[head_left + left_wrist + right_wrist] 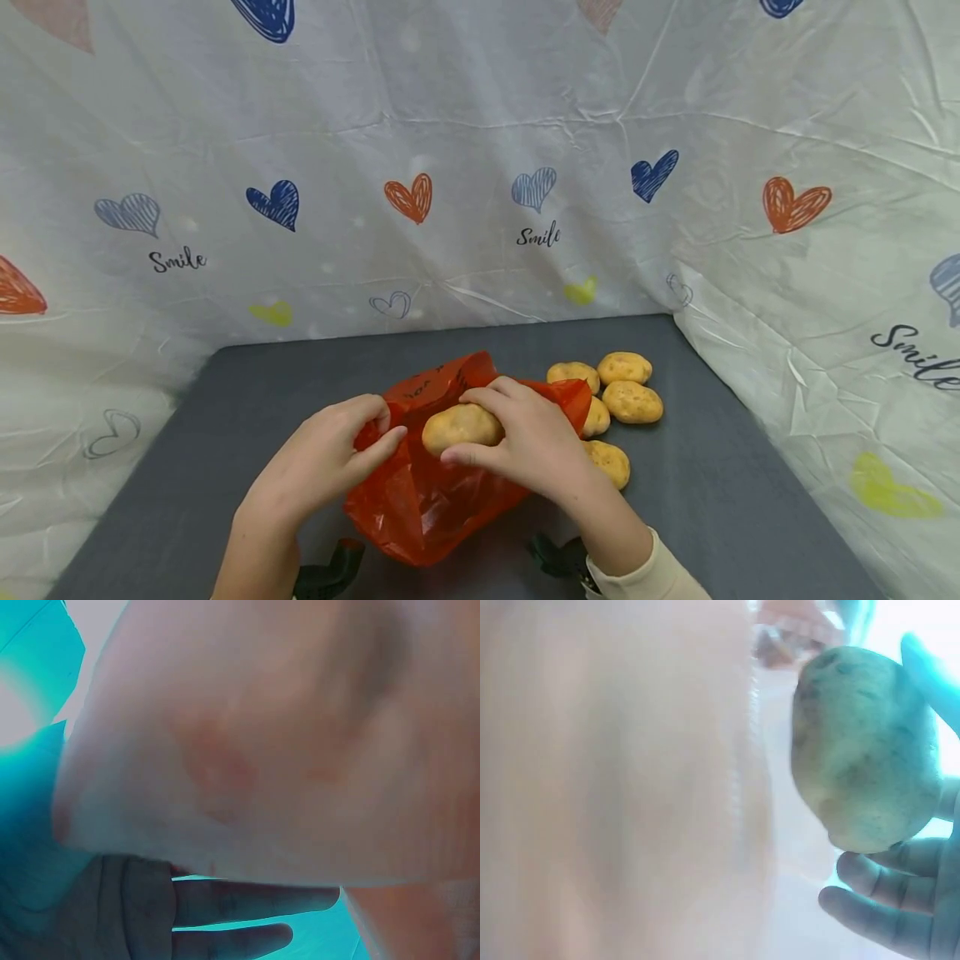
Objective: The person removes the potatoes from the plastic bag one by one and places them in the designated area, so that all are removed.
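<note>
My right hand (528,433) holds a potato (462,428) between thumb and fingers, above the mouth of a red plastic bag (427,508). In the right wrist view the same potato (866,750) lies against the fingers. At the bag's left rim, my left hand (322,454) grips the plastic with its index finger curled at the edge. The left wrist view is mostly blocked by a blurred surface, with a few fingers (255,900) below it. What lies inside the bag is hidden.
Several more potatoes (632,402) lie on the dark grey table (712,492), right of the bag and partly behind it. A white cloth (465,275) printed with hearts hangs behind and at the sides. Dark straps (330,575) show near the wrists.
</note>
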A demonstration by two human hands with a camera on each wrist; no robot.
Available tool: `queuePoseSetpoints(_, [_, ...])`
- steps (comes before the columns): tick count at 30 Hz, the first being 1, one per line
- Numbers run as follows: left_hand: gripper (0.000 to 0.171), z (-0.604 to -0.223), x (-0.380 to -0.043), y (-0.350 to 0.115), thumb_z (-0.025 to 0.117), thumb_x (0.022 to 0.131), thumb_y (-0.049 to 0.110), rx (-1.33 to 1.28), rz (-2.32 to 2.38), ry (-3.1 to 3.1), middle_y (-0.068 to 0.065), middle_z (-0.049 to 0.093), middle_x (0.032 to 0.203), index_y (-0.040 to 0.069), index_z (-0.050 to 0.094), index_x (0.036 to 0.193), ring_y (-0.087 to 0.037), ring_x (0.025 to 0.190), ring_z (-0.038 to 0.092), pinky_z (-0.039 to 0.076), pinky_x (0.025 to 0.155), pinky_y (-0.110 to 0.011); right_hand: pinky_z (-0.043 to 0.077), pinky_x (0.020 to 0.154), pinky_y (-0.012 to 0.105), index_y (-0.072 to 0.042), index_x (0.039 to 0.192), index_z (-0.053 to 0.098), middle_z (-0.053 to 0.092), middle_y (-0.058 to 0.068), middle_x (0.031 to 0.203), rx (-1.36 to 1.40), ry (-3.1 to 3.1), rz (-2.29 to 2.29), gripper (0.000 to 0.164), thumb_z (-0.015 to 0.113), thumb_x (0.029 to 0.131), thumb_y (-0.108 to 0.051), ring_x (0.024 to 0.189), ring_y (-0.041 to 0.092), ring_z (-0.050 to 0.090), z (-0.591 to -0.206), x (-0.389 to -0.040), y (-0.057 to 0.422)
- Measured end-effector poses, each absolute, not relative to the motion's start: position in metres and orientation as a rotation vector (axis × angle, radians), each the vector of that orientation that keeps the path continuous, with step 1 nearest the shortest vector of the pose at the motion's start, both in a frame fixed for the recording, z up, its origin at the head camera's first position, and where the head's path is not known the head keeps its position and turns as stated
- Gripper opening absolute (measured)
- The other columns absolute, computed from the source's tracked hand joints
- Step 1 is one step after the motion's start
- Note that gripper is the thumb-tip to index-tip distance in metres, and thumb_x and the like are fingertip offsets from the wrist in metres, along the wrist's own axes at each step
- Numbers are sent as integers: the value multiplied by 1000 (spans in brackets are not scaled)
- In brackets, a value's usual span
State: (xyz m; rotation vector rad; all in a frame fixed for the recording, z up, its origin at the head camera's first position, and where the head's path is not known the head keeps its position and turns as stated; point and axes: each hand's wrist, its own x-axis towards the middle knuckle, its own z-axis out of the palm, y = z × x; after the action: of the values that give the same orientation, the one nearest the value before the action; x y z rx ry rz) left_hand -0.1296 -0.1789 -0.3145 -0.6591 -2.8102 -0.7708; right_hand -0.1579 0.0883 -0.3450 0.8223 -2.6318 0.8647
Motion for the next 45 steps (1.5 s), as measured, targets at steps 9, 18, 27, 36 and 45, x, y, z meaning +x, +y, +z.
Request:
queuePoseSetpoints(9, [29,-313,-130,-179,74,97,25,-664,-771,-2811,9,39,66,23,50,80,-5,55,37,37,53,-27,49,98,39,-19,137,62,53,-4,133,866,-2397,1022,66,87,82,-45,120,15,54,-319,-144,111])
queuePoseSetpoints(18, [29,-312,-130,-181,73,97,26,-668,-781,-2813,9,39,66,23,50,80,-5,55,36,37,54,-27,46,100,42,-6,135,54,44,8,143,737,-2305,1052,71,92,75,-14,130,21,45,-309,-146,142])
queuePoseSetpoints(27, [28,-311,-129,-181,72,98,28,-667,-789,-2815,9,40,66,23,51,81,-6,56,37,37,54,-28,45,94,51,0,132,48,42,18,140,510,-2361,1020,69,84,73,1,121,33,47,-306,-157,178])
queuePoseSetpoints(36, [28,-314,-129,-179,73,98,25,-675,-807,-2803,8,39,66,23,50,81,-6,55,36,37,55,-27,44,92,58,2,142,39,36,25,142,229,-2585,1000,75,82,82,-11,113,41,50,-309,-162,211])
queuePoseSetpoints(45, [27,-311,-125,-182,72,98,26,-671,-803,-2818,8,40,67,22,51,81,-6,55,36,37,54,-27,42,95,61,3,139,49,44,26,135,229,-2717,856,76,87,82,-30,115,43,51,-322,-163,229])
